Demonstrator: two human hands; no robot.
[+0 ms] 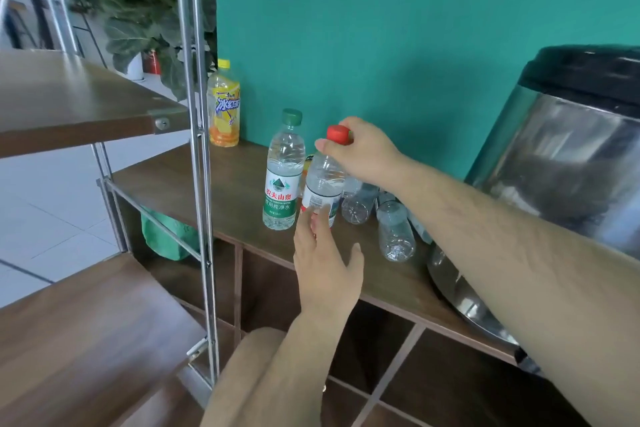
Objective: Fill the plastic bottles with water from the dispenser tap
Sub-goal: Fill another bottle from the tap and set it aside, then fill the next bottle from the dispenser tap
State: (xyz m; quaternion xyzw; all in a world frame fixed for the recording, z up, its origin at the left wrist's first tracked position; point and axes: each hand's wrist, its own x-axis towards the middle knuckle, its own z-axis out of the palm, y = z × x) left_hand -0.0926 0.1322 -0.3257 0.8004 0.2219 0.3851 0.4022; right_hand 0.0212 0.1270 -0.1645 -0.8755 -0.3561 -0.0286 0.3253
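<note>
A clear plastic bottle with a red cap (323, 184) stands tilted on the wooden counter (214, 191). My right hand (363, 152) grips its neck and cap from above. My left hand (325, 263) reaches up with straight fingers that touch the bottle's base. Just left of it stands a full bottle with a green cap and green label (282, 173). Two empty clear bottles (394, 232) lie on the counter behind my right forearm. The steel water dispenser with a black lid (568, 156) stands at the right; its tap is hidden.
A yellow iced-tea bottle (224, 104) stands at the counter's back left by the teal wall. A metal-framed shelf with wooden boards (197, 149) rises close on the left. Open cubbies lie under the counter, and a green bag (166, 236) hangs below.
</note>
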